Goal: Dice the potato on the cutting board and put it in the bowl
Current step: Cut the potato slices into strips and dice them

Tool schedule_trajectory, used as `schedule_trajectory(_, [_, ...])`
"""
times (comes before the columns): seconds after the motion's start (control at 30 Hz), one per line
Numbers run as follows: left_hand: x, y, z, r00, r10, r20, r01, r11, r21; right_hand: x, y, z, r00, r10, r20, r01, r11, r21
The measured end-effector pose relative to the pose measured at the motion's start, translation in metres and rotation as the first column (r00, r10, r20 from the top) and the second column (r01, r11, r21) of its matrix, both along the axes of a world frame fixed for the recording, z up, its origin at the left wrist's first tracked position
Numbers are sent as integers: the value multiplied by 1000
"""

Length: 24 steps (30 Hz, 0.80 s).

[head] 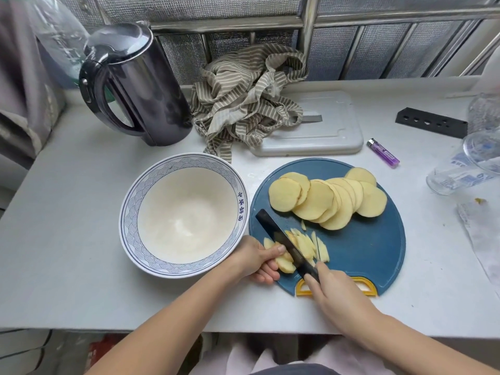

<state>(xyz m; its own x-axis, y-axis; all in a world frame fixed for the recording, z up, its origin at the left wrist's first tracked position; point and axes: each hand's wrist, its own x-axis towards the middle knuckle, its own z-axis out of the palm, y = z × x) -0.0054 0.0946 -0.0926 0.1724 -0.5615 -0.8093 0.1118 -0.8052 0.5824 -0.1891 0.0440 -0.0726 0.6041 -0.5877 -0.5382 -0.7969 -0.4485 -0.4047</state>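
One worktop (pixel 81 239) carries one blue-patterned bowl (pixel 130 212) and, just beside it on the right, one round blue cutting board (pixel 365 253). On the board lie roughly eight potato rounds (pixel 313 198), whose overlap hides the exact count. The left hand (pixel 254 261) curls its fingers (pixel 266 274) round a small stack of slices (pixel 285 265). The right hand (pixel 332 288) clenches the one knife (pixel 270 223), handle hidden, blade between stack and cut strips (pixel 305 244).

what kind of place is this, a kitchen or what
Probably a small home kitchen counter: an electric kettle, a striped apron, and a bowl beside a blue cutting board with potato slices.
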Motion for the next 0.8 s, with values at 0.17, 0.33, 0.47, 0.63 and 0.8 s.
schedule_trajectory(0.17, [1,1,0,1000,10,7,-10,1000,-10,0,-7,-2,996,-50,78,48,998,29])
schedule_trajectory(0.33, [-3,5,1,999,41,36,-39,999,-29,-2,-7,-5,993,-40,111,39,999,12])
schedule_trajectory(0.47, [-7,14,10,998,-3,68,6,999,-48,0,-5,-1,996,-22,84,23,1000,-7])
schedule_trajectory(0.63, [-12,20,15,822,-263,505,345,936,-73,3,-8,6,999,-17,51,17,1000,0])
schedule_trajectory(0.8, [-22,13,18,334,-478,812,554,797,241,-2,-10,9,999,-2,38,1,1000,9])
